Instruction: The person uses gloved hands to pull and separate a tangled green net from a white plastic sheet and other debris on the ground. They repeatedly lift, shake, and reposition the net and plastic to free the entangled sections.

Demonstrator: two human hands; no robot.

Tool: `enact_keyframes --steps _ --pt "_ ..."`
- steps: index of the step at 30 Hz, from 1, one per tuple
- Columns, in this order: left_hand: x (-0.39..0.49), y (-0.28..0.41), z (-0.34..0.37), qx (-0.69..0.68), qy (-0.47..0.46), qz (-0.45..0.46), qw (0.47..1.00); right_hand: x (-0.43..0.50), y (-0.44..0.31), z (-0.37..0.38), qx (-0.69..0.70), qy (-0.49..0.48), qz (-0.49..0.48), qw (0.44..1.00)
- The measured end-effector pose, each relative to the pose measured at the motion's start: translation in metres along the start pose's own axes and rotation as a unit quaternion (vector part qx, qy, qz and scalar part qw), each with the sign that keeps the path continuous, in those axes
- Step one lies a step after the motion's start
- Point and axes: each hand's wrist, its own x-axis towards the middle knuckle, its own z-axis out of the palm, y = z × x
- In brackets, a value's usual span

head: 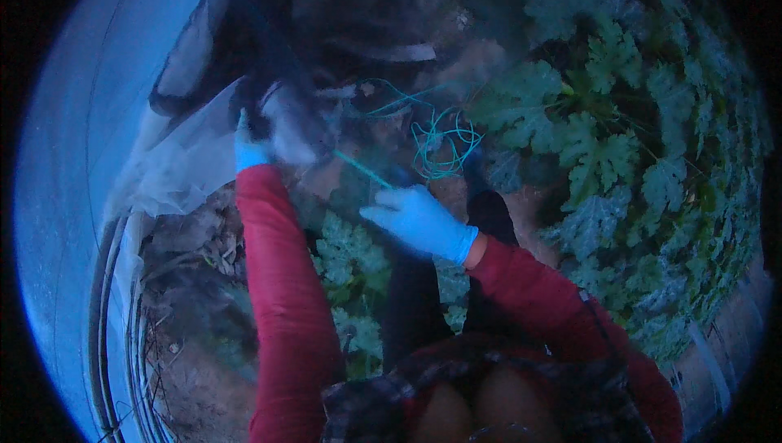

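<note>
My left hand (250, 151), in a light blue glove, is raised beside a sheet of translucent plastic film (189, 165) and a dark, blurred fabric-like piece (287, 70). Its fingers are mostly hidden, so its grip is unclear. My right hand (421, 220), gloved the same way, is in front of my legs with a taut green cord (363, 168) at its thumb and fingers. That cord runs up and left to a pale, blurred bundle (292, 128) next to my left hand. Beyond my right hand, a loose tangle of thin green string (446, 146) lies on the ground.
Broad-leaved, lobed green plants (602, 149) fill the right side, with more leaves (351, 247) between my arms. A plastic sheet wall (61, 198) curves along the left, above bundled poles or pipes (107, 296). Dry leaf litter (220, 235) covers soil near it.
</note>
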Motion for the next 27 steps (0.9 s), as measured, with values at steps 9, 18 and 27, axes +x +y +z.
enact_keyframes --steps 9,18,27 --pt "0.045 0.016 -0.011 0.366 0.105 0.126 0.916 -0.005 -0.079 0.012 0.245 0.065 0.127 0.959" --pt "0.068 0.013 -0.034 0.527 0.046 0.19 0.827 -0.011 -0.042 0.003 0.453 0.075 0.271 0.846" --pt "-0.07 -0.036 -0.083 0.515 0.137 0.126 0.837 0.056 0.086 -0.007 0.083 0.059 0.164 0.981"
